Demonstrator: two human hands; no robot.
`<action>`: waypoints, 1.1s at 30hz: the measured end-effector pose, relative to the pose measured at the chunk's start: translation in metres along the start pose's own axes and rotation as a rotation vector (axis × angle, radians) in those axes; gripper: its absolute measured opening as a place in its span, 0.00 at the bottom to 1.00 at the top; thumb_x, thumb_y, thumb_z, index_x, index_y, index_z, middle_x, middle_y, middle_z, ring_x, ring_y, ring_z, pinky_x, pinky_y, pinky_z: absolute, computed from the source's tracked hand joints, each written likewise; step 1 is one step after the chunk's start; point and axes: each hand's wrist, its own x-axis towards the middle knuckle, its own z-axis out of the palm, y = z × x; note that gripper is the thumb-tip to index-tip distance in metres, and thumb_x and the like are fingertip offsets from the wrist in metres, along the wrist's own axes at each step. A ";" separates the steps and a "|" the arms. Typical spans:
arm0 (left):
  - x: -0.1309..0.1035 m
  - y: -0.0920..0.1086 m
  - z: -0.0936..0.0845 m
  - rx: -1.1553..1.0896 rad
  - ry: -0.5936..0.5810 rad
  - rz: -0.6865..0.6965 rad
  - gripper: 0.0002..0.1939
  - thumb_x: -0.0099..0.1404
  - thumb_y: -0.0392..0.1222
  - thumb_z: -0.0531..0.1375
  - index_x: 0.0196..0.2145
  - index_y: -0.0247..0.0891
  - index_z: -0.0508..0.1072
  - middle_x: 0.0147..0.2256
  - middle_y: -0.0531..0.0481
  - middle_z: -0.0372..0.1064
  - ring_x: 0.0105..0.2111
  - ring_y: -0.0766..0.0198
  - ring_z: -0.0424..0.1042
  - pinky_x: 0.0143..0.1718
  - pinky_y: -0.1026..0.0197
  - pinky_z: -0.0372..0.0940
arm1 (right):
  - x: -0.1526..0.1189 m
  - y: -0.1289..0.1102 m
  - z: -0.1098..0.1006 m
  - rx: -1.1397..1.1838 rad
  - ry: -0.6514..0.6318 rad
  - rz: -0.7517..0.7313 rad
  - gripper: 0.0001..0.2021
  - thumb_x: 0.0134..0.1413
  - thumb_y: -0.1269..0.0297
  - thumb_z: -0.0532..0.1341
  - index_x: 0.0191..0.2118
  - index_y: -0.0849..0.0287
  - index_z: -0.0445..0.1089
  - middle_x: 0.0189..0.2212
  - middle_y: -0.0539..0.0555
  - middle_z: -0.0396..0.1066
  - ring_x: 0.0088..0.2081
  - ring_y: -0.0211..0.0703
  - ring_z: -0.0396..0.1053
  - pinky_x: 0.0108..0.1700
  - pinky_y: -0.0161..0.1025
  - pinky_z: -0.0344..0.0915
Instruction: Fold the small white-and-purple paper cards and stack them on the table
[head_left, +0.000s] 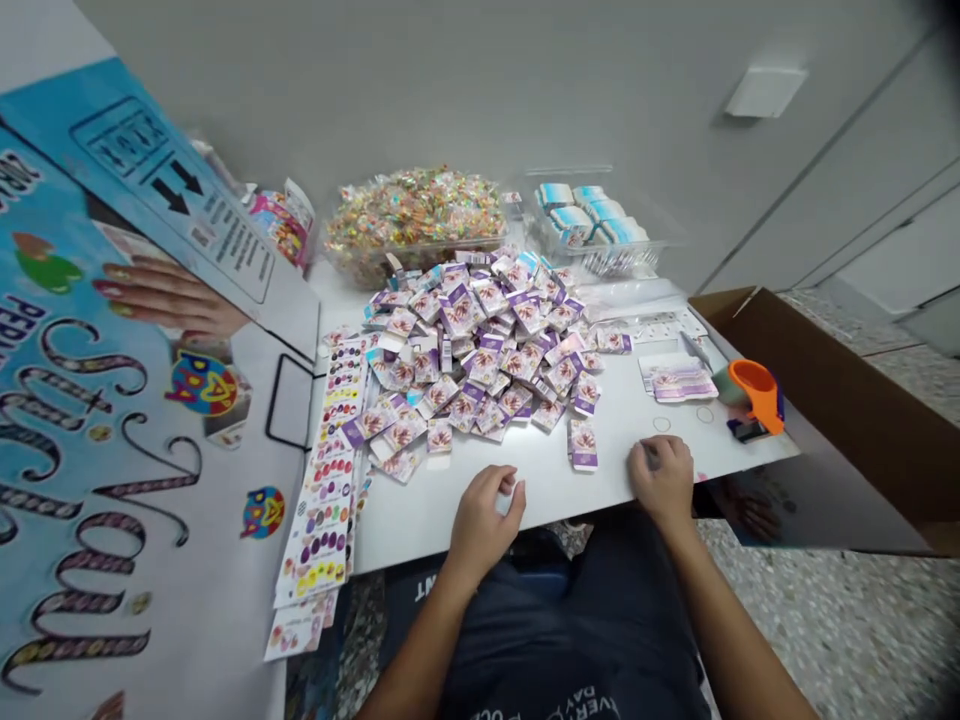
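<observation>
My left hand rests at the table's front edge, fingers loosely curled and the thumb apart from them, with nothing between. Farther right on the edge lies my right hand, its fingers folded in; whether anything is inside is hidden. Between the hands and a little beyond them lies a single small purple-and-white box. A large heap of similar small boxes, printed with hands, covers the middle of the table. Two rubber bands, one a thin loop, lie just beyond my right hand.
Behind the heap stand a clear tub of small wrapped pieces and a clear tray of blue-white packs. Sticker sheets line the left edge beside a big printed carton. At right are an orange tape dispenser and an open cardboard box.
</observation>
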 end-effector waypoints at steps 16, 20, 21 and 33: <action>0.001 0.000 -0.006 -0.062 -0.036 -0.068 0.07 0.71 0.39 0.56 0.44 0.38 0.72 0.34 0.48 0.71 0.35 0.60 0.73 0.40 0.57 0.69 | 0.084 0.046 0.017 -0.294 -0.029 0.201 0.25 0.55 0.49 0.59 0.51 0.65 0.72 0.46 0.69 0.73 0.49 0.66 0.61 0.52 0.60 0.53; 0.001 0.000 -0.006 -0.075 -0.031 -0.070 0.07 0.71 0.38 0.55 0.43 0.38 0.72 0.34 0.49 0.71 0.35 0.61 0.72 0.40 0.58 0.68 | 0.081 0.046 0.020 -0.267 -0.015 0.195 0.18 0.55 0.56 0.58 0.45 0.63 0.74 0.42 0.67 0.74 0.48 0.63 0.61 0.51 0.59 0.51; 0.001 0.001 -0.006 -0.073 -0.025 -0.067 0.07 0.72 0.38 0.55 0.43 0.38 0.72 0.34 0.49 0.71 0.35 0.61 0.72 0.40 0.58 0.68 | 0.080 0.046 0.020 -0.260 -0.013 0.189 0.17 0.54 0.57 0.59 0.45 0.63 0.74 0.42 0.67 0.74 0.48 0.62 0.61 0.50 0.59 0.51; 0.000 -0.003 0.002 -0.027 0.017 -0.035 0.06 0.71 0.38 0.55 0.42 0.38 0.72 0.33 0.48 0.70 0.34 0.61 0.70 0.39 0.58 0.67 | 0.095 0.047 0.023 -0.193 -0.188 0.113 0.28 0.56 0.45 0.57 0.53 0.63 0.70 0.62 0.68 0.62 0.60 0.69 0.52 0.58 0.64 0.49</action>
